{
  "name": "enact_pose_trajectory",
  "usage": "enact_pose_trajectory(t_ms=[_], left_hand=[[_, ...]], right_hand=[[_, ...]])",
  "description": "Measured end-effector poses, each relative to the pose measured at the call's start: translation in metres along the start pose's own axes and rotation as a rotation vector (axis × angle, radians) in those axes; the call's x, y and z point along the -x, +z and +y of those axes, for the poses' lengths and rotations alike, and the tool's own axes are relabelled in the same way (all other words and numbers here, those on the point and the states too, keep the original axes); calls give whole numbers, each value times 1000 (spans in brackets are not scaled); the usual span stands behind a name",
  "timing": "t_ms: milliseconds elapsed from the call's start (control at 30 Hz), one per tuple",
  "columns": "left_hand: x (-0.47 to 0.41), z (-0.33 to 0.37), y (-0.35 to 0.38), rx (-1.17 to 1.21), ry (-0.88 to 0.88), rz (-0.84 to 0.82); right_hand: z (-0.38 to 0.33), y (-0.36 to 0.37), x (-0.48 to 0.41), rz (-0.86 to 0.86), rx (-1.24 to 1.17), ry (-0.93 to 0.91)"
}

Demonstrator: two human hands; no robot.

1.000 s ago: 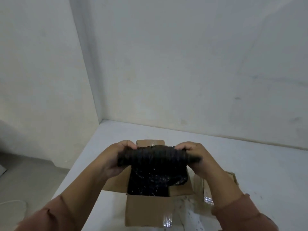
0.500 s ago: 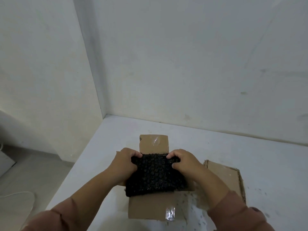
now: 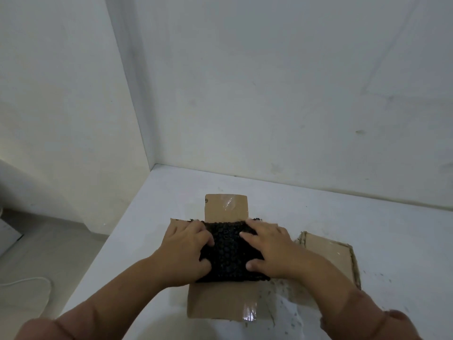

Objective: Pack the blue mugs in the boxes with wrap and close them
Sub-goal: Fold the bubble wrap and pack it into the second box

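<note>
An open cardboard box point(image 3: 220, 305) lies on the white table, its flaps spread out flat. A black bubble-wrap bundle point(image 3: 229, 253) fills the box's opening. My left hand point(image 3: 186, 251) presses flat on the bundle's left side, fingers spread over its top. On the right side rests my right hand point(image 3: 269, 249), fingers on top and thumb on the near face. No blue mug shows; whatever the wrap holds is hidden.
The far flap point(image 3: 225, 207) carries a patch of clear tape. The right flap point(image 3: 328, 256) lies flat with a ragged edge. The table point(image 3: 343, 217) sits in a corner of white walls; its left edge drops to a grey floor with a white cable point(image 3: 29, 280).
The black wrap bundle has come down from above the box into its opening. Both hands have shifted from gripping its ends to pressing on its top.
</note>
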State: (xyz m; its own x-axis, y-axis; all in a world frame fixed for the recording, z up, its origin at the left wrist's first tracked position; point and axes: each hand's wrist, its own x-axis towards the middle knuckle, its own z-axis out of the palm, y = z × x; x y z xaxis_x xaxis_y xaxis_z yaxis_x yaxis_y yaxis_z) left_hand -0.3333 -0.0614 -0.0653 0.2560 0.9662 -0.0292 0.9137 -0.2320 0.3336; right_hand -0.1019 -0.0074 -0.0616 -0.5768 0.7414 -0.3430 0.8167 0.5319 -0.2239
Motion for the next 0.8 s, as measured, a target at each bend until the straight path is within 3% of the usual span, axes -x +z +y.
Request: enact_pose_trajectory(t_ms=[67,233,500,633,800], left_hand=[[-3,-1,-2,-101,18,-140],[-25,-8,11,-336,110,-163],[-30,-10,21,-337,227,-170],[-19,-14,5,-202,127,-110],[-21,-7,0,-458,60,-231]], right_hand=[[-7,0,-1,-58,89,-5],[-16,12,-21,13,298,-7],[-21,18,-28,65,350,-75],[-19,-4,-21,34,322,-29],[-31,-11,-18,-17,568,19]])
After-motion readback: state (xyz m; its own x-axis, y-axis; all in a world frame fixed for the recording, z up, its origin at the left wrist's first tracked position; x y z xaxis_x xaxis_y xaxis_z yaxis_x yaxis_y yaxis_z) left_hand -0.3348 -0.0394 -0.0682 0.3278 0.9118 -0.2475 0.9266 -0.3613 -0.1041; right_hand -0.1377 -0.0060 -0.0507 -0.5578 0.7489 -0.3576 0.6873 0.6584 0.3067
